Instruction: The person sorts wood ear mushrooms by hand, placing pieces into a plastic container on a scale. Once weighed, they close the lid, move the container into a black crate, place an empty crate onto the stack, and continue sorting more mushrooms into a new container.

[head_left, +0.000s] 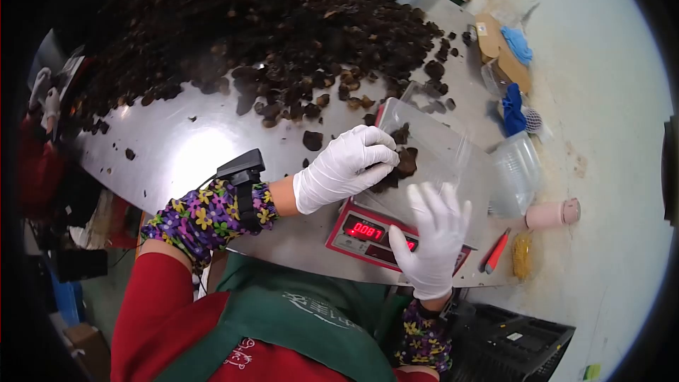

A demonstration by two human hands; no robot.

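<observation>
My left hand (346, 168), in a white glove, is over the left side of a clear plastic container, its fingers curled around dark brown pieces that they partly hide. Other dark pieces (407, 161) lie in the container beside the fingertips. The clear container (442, 138) rests on a red digital scale (366, 231) with lit red digits. My right hand (434, 235), also gloved in white, is raised over the scale's front right part with its fingers spread and nothing in them. It covers part of the display.
A large heap of dark pieces (283, 21) spreads over the metal table (170, 170). At the right are an empty clear container (515, 173), a pink bottle (552, 214), a red cutter (497, 251), blue cloth and cardboard. Other people's gloved hands show at the left and top edges.
</observation>
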